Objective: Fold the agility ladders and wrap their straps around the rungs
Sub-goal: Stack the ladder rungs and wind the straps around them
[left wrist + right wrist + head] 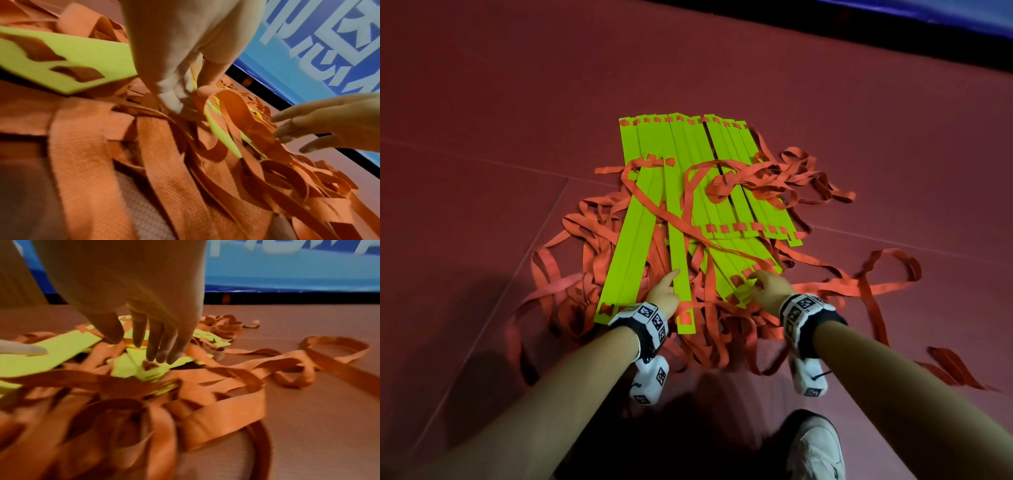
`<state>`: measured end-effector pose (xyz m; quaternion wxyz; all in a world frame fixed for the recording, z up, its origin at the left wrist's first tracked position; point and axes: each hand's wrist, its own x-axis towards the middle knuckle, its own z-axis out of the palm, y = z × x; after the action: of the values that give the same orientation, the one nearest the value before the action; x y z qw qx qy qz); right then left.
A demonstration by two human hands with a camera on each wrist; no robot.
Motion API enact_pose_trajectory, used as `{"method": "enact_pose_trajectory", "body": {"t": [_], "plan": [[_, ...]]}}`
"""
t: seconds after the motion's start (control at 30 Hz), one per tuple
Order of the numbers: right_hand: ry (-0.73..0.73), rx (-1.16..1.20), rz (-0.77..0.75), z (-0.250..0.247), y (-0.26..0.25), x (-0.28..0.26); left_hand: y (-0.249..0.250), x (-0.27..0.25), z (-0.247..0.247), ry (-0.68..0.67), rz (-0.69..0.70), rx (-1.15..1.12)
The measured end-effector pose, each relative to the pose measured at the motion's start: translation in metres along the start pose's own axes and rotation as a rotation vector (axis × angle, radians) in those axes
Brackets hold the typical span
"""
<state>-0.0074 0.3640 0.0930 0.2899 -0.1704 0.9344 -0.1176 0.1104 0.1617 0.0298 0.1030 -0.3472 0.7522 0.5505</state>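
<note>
Agility ladders (702, 192) lie in a heap on the red floor mat (517, 102), yellow-green rungs (633, 240) partly gathered side by side and partly overlapping, with orange straps (825, 274) spilling loose on every side. I judge the task to be at an early stage: some rungs are stacked at 12 o'clock of the pile, others fan out askew nearer the person, and no strap is wound round any bundle yet. Squaring the rungs and all of the wrapping remain.

At 6 o'clock of the heap both hands work the near rung ends. The left hand (662, 294) points a straight forefinger onto a long rung, and the left wrist view shows the left hand's other fingers (174, 97) down among the webbing, though whether they pinch a strap I cannot tell. At its 3 o'clock, the right hand (770, 286) hovers over the slotted ends of the fanned rungs, its fingers (158, 345) straight, loosely spread and holding nothing.
</note>
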Motion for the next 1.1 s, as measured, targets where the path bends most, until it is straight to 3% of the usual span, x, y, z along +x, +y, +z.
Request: {"method": "enact_pose_trajectory", "body": {"t": [0.1,0.2,0.43,0.6,0.67,0.77,0.87,0.97,1.03,1.1], "plan": [[-0.114,0.126,-0.088,0.024,-0.032,-0.012,-0.013,0.000,-0.009,0.036,-0.034,-0.049],[-0.217,0.070,-0.167,0.045,-0.054,-0.023,-0.016,-0.005,-0.016,0.040,-0.069,-0.158],[-0.310,-0.047,-0.241,0.062,-0.058,-0.038,-0.014,-0.032,-0.022,-0.118,-0.215,-0.146],[-0.309,-0.025,-0.245,0.076,-0.051,-0.051,-0.020,-0.041,-0.019,-0.083,-0.118,-0.013],[-0.267,0.011,-0.267,0.075,-0.048,-0.052,-0.025,-0.040,-0.020,0.000,-0.006,0.108],[-0.085,0.221,-0.193,0.064,-0.045,-0.046,-0.029,-0.039,-0.025,0.062,0.099,0.350],[0.112,0.507,-0.050,0.043,-0.035,-0.040,-0.029,-0.038,-0.031,0.011,0.121,0.543],[0.295,0.646,0.088,0.023,-0.019,-0.038,-0.028,-0.038,-0.029,-0.029,0.127,0.664],[0.329,0.684,0.148,0.018,-0.009,-0.037,-0.027,-0.038,-0.024,-0.035,0.134,0.670],[0.272,0.637,0.194,0.015,-0.004,-0.040,-0.022,-0.038,-0.019,-0.024,0.135,0.653]]}}
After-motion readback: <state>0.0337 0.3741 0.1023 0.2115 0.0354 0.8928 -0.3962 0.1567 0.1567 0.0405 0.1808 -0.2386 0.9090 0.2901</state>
